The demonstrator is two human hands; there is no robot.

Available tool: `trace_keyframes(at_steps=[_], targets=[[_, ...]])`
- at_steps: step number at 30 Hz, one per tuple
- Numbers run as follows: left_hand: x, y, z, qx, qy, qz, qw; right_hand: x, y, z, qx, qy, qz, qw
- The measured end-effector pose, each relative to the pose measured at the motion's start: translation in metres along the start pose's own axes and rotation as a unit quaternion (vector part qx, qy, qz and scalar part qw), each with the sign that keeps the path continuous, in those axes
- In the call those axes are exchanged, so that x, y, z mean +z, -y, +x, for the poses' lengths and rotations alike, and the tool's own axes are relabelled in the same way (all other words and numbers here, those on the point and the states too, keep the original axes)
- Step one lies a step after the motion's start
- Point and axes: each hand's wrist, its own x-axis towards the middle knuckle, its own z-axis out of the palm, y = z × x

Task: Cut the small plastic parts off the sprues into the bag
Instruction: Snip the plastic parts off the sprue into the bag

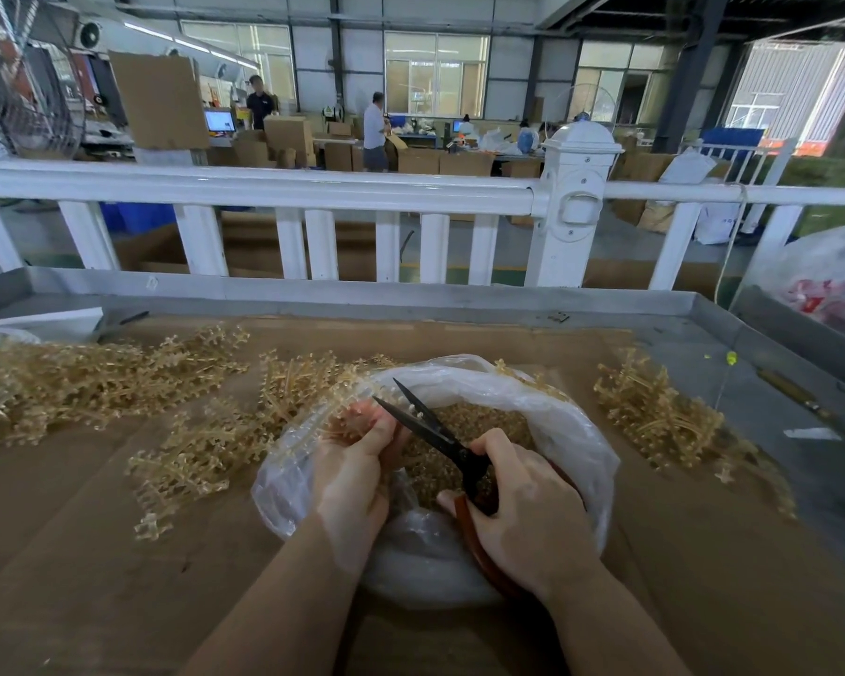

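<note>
My one head camera looks forward and down, close over my table [459,334], toward the railing [264,187].

No text, label, brand or number is readable. The red print on the clear bag [823,295] at far right and the lit monitor [219,121] in the background are too blurred to read.

Loose sprues [84,383] crowd the left and middle of the cardboard sheet [69,553], and a smaller heap [654,412] lies right of the open plastic bag [532,387]. Bare cardboard gives room at near left and in the strip between bag and right heap. Both hands and the open scissors [425,426] fill the bag's mouth. A white railing [264,192] blocks the far side.
</note>
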Motion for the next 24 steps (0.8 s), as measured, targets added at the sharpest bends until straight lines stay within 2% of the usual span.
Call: trace_keyframes(at_steps=[9,13,24], targets=[[-0.0085,0.0035,0.0022,-0.030,0.107,0.004,0.994,0.0029,-0.0003,0.0000,0.004,-0.012,0.002,1.000],[-0.0097,0.0065,0.0044,-0.012,0.097,0.008,0.995,0.0016,0.0003,-0.0004,0.003,-0.016,0.006,1.000],[-0.0093,0.0109,0.0064,0.032,0.133,0.035,0.990,0.0016,-0.0004,-0.0001,0.001,-0.019,0.011,1.000]])
